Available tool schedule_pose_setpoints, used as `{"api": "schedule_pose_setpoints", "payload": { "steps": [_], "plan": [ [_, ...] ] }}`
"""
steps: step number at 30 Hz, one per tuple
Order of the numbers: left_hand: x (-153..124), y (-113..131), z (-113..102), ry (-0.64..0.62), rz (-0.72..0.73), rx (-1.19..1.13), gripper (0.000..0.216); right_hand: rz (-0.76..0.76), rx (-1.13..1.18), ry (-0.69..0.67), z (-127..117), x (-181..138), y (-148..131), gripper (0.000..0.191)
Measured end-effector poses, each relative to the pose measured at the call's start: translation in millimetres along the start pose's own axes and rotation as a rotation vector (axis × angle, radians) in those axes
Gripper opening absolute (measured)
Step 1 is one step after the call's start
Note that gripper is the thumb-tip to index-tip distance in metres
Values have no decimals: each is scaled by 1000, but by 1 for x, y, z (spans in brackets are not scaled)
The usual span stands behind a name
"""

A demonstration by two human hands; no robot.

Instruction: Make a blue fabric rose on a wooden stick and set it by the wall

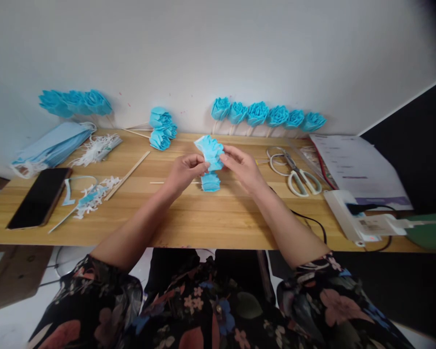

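Both my hands meet above the middle of the wooden table [218, 218]. My left hand [184, 172] and my right hand [242, 166] each pinch a folded strip of light blue mask fabric [210, 151] between thumb and fingers. The strip's lower end [210, 182] hangs down to the tabletop. A thin wooden stick [159, 182] lies just left of my left hand.
Finished blue fabric roses lean on the wall: a row [269, 115], a cluster [162, 129], a bunch [76, 102]. Blue masks [51, 145] and a phone [39, 196] lie at the left with scraps [90, 196]. Scissors [298, 174], papers [352, 165] and a power strip [352, 218] lie at the right.
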State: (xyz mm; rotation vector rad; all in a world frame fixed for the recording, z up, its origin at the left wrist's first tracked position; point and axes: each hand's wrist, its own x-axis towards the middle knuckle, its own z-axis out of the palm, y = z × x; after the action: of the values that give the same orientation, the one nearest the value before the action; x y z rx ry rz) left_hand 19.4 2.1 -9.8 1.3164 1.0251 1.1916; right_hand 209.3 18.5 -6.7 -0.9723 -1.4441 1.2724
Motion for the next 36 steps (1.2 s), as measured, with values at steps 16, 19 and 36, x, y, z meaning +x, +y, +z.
{"api": "schedule_pose_setpoints", "payload": {
  "steps": [16,19,36],
  "plan": [
    [1,-2,-4,-18,35,-5,32,-16,-20,-61,-6,3,9,59],
    [1,-1,-5,5,37,-9,31,-2,-20,-74,-5,2,7,63],
    [0,2,-3,-82,16,-31,39,-137,23,-127,-1,8,21,64]
  ]
}}
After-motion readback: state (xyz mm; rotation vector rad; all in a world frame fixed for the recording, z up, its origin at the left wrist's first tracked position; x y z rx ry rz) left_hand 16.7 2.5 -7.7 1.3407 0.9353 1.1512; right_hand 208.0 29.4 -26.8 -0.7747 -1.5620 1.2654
